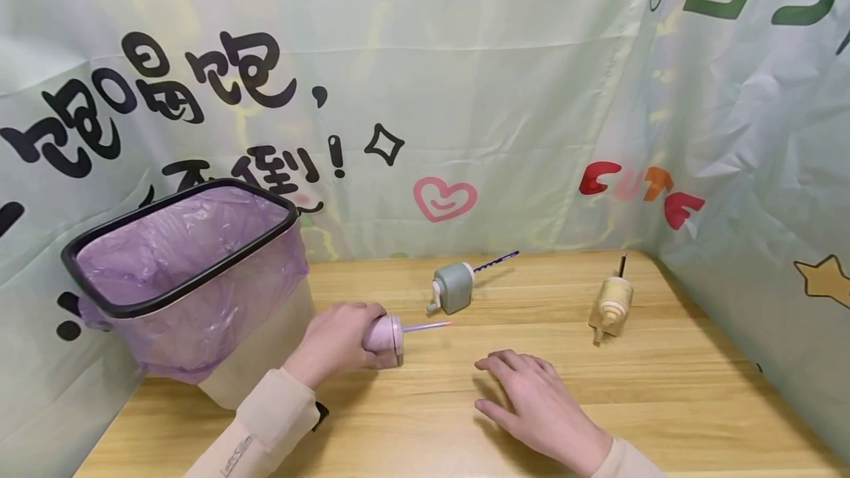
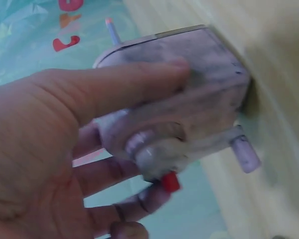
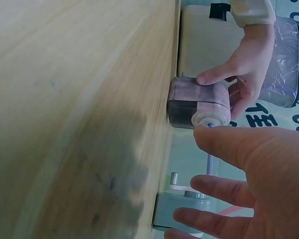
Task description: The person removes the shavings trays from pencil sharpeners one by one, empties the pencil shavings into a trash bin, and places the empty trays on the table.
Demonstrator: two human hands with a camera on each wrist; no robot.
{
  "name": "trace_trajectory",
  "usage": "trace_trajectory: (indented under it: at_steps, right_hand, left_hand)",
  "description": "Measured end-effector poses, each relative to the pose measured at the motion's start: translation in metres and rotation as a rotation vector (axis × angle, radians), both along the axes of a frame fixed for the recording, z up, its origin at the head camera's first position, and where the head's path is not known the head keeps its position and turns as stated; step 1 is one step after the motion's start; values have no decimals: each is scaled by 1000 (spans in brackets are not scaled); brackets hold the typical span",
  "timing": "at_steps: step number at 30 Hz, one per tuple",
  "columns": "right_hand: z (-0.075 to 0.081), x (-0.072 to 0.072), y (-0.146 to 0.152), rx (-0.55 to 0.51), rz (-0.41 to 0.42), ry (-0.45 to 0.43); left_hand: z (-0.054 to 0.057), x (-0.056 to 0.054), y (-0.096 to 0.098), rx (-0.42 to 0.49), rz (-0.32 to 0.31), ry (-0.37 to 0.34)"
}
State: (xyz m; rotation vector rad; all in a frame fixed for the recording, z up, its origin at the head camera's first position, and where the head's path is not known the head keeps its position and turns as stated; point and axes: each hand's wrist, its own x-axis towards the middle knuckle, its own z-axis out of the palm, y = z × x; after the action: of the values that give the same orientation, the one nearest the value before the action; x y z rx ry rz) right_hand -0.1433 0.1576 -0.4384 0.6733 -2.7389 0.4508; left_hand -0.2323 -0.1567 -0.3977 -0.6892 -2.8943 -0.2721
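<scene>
My left hand [image 1: 339, 341] grips a pale purple crank pencil sharpener [image 1: 384, 336], low over the table beside the bin. A light purple pencil [image 1: 428, 327] with a pinkish end sticks out of its right side. In the left wrist view the thumb lies along the sharpener's flat side, and the crank handle [image 2: 245, 154] and a small red piece [image 2: 171, 182] show. My right hand [image 1: 531, 404] hovers over the table to the right, fingers spread and slightly bent, holding nothing. From the right wrist view, its thumb appears near the sharpener's pencil end; contact there is unclear.
A bin [image 1: 265, 345] lined with a purple bag stands at the left. Further back sits a grey sharpener [image 1: 454, 290] holding a dark blue pencil [image 1: 498, 262]. A yellow sharpener [image 1: 612, 301] with a dark pencil [image 1: 622, 265] stands at the right. Printed cloth [image 1: 518, 116] encloses the table.
</scene>
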Motion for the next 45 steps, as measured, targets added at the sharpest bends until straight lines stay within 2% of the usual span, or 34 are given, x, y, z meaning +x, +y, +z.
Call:
trace_trajectory:
  at_steps: [6,14,17,24,27,37,45]
  right_hand:
    - [0,0,1,-7,1,-4]
    - [2,-2,1,-18,-10,-13]
    - [3,-3,1,-30,-10,-24]
    - [5,-6,2,-64,-4,-9]
    - [6,-6,2,-99,4,-28]
    - [17,-14,2,-278,48,-169]
    - [16,-17,1,-404,142,-232]
  left_hand:
    - [-8,6,-1,134,-4,-34]
    - [-9,14,1,212,-13,-53]
    - [-9,15,2,272,-7,-62]
    - [-2,19,3,477,-39,-176]
    - [2,22,3,539,-64,-208]
    - [9,29,3,610,-129,-212]
    - [15,36,7,647,-187,-217]
